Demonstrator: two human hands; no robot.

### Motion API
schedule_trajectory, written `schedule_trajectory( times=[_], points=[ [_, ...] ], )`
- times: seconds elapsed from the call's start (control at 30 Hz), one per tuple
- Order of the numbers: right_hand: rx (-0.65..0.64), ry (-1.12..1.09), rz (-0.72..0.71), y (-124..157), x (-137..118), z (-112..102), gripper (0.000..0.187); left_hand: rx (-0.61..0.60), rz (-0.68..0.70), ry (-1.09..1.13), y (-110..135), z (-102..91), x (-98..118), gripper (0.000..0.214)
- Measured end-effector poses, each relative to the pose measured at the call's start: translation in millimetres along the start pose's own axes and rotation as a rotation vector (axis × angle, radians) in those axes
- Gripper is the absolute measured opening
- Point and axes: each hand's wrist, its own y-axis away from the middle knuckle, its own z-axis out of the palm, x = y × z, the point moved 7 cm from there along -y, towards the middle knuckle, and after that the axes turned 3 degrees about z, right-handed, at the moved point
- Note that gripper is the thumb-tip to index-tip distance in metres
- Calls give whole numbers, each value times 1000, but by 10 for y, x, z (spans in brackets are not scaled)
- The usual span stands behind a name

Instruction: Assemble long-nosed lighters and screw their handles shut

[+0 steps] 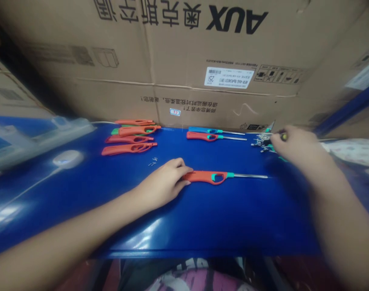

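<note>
Saw the left hand laid on the blue table, the fingers close together over the rear end of the orange lighter and the thumb at its near side, so clamped lightly on the handle; found this lighter lying flat near the middle of the table, with a green trigger and a thin metal tube pointing to the right.

Saw the right hand farther back at the right side, well apart from the orange lighter, with the fingertips at a pile of small parts; noticed the fingers curled and near to each other, with a small yellowish spot at the tips; could not tell, because of blur, whether pinched on something or only touching the pile.

Found a blue lighter and a red lighter side by side behind the orange one, close to the foot of the cardboard box, both tubes pointing to the right toward the pile.

Counted several orange handle shells lying in a loose group at the back left, with one green piece among them; saw some tiny pale pieces on the table just beyond the left hand; noted a white rounded object with a thin cable at the far left.
</note>
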Motion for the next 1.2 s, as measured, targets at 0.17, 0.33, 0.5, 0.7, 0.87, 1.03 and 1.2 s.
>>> schedule_trajectory(
  times=[0.17,0.33,0.5,0.7,0.87,1.03,1.2],
  points=[
    [294,-270,31,131,-5,-330,32,-4,-4,-5,-28,-15,4,29],
    [257,-424,-135,203,-158,-267,43,-3,9,-11,-17,-18,14,27],
    [288,-641,-185,275,-206,-271,30,-2,15,-40,6,-11,36,27],
    [47,-1208,-344,510,-622,-212,33,10,61,-84,41,47,140,31],
    [-217,-1449,-510,810,-1248,-21,33,19,71,-45,76,89,204,34],
    [-460,-1572,-563,993,-1752,123,31,24,83,-16,97,85,234,32],
    [-513,-1534,-721,1102,-2100,91,28,59,111,-4,102,74,235,26]
  ],
)
